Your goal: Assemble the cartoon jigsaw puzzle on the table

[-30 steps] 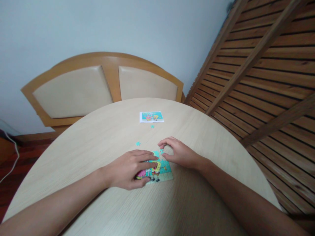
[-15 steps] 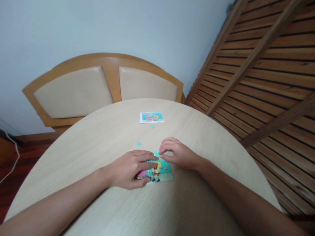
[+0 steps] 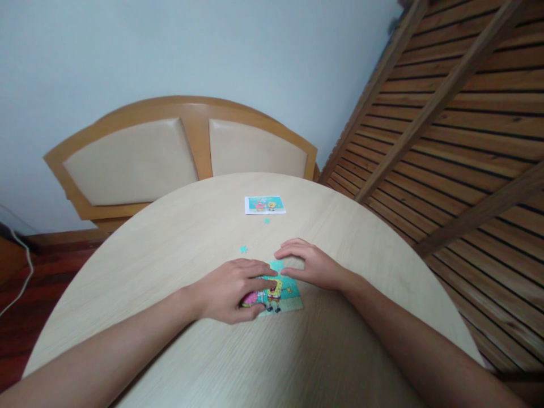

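Note:
A partly assembled jigsaw puzzle (image 3: 285,303) with a yellow cartoon figure and a pink one lies flat on the table. My left hand (image 3: 233,289) rests over its left side, fingers spread and reaching across the picture, hiding much of the pink figure. At the puzzle's upper right edge is my right hand (image 3: 308,263), its thumb and fingers apart in a curve with nothing visible between them. Beyond the hands lie two loose turquoise pieces: one puzzle piece (image 3: 243,249) just above my left hand, another puzzle piece (image 3: 267,221) farther back.
A small picture card (image 3: 266,205) showing the same cartoon figures lies toward the far side of the round wooden table (image 3: 191,226). Behind the table stands a padded bench back (image 3: 136,161) against the wall. Wooden slats (image 3: 446,170) slope along the right.
My right thumb and fingers have spread apart from a nearer pinch at the puzzle's top edge. My left hand stays on the puzzle. The whole view has shifted slightly.

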`<state>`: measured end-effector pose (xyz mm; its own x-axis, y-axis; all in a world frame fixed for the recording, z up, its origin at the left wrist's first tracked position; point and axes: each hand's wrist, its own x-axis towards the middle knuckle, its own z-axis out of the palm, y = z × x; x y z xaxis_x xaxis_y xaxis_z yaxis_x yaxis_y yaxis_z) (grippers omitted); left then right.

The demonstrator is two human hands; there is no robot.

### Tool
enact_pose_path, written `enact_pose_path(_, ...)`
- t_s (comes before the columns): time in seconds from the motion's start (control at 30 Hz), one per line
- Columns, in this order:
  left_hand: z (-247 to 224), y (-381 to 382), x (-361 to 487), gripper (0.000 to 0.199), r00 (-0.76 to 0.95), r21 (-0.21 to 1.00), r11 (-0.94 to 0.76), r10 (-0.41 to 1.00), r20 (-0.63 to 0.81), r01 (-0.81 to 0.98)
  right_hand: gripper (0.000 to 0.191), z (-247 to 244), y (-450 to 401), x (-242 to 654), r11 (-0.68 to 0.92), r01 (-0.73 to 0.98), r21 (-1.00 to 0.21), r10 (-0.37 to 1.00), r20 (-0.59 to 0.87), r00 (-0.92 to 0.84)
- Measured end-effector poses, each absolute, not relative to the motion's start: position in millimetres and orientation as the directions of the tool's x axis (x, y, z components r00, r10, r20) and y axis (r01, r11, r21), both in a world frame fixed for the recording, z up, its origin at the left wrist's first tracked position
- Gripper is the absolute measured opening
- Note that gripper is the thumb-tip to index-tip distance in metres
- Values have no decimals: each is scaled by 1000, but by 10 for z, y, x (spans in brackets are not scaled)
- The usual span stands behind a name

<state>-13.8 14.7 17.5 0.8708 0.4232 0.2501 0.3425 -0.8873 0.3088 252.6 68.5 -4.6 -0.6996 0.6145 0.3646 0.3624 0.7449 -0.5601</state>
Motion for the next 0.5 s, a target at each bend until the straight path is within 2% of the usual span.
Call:
enact_pose_path(0.13,159,150,-140,47,873,292,-889,426,237,354,22,-49,717,2521,729,442,-523,667,397,-631)
enact_pose_path(0.27,137,159,-140,47,866,296,-888,429,255,353,29,-138,830,2509,706,525,-475,704,391,-592)
enact_pose_path(0.5,116,170,-143,46,865,289,-892,424,269,347,44,-161,1057,2366,604,726,-327,797,239,-555)
